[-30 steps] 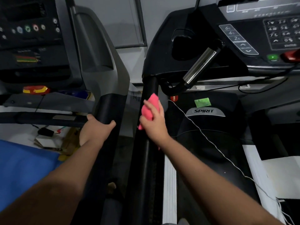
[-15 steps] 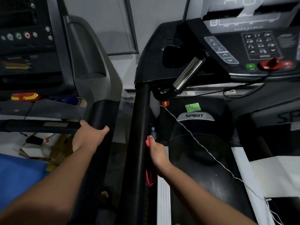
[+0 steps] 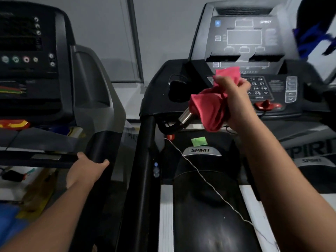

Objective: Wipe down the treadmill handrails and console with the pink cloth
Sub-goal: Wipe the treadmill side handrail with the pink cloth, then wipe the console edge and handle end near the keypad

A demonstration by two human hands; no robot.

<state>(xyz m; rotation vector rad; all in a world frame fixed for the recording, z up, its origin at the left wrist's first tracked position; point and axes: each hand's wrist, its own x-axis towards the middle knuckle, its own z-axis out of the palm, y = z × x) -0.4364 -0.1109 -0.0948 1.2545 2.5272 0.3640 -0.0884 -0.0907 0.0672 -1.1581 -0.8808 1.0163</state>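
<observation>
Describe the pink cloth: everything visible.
The pink cloth is soft, crumpled fabric, bunched in the right hand, whose fingers curl round its middle. One end sticks up above the fingers before the console keypad; the larger end hangs down-left in folds, covering the upper end of the chrome grip bar. Whether it touches the bar is unclear.

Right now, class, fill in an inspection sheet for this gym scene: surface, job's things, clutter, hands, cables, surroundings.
Surface: motor cover dark, with green sticker.
Job's things: pink cloth bunched, held before console; handrail black.
Clutter: small bottle-like item beside the handrail.
Hands: right hand grips the cloth; left hand grips neighbouring rail.
Cables: white cord crosses the motor cover.
Surroundings: second treadmill left; grey wall.
</observation>
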